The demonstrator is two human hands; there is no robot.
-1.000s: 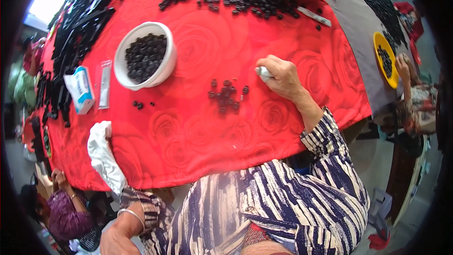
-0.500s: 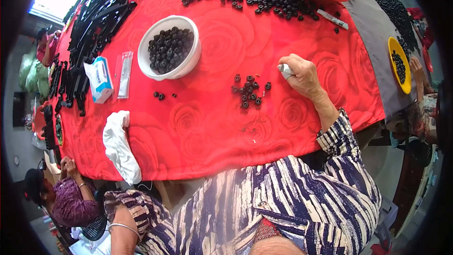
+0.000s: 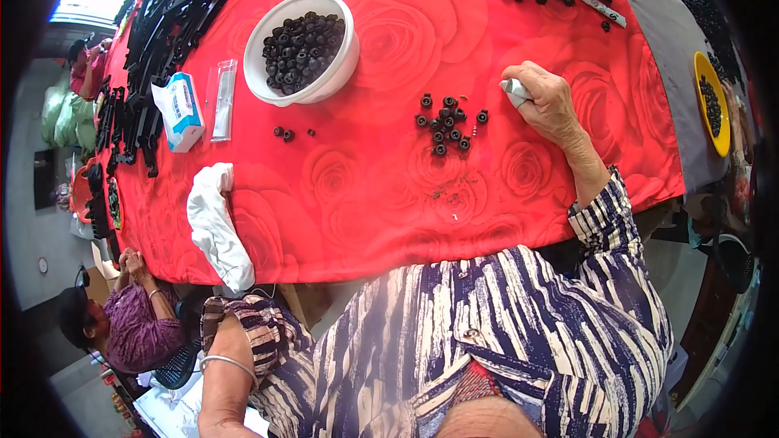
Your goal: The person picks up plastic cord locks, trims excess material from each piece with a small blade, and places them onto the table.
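Viewpoint shift: things on the red tablecloth (image 3: 381, 186) sit higher in view than before, their layout unchanged.
Left forearm (image 3: 227, 385): runs off the lower edge; left hand unseen, state untellable.
White bowl (image 3: 345, 66): deep walls likely keep black rings (image 3: 302, 53) from rolling.
Loose cluster (image 3: 447, 122): spread flat, just left of the right hand.
Right hand (image 3: 548, 101): curled closed, white piece (image 3: 517, 92) at the fingertips; pinched or wrapped, cannot tell.

1 wht bowl (image 3: 347, 53), 1 yel tray (image 3: 721, 147), 1 tissue pk (image 3: 184, 116), 3 blk beads (image 3: 288, 135) nr bowl.
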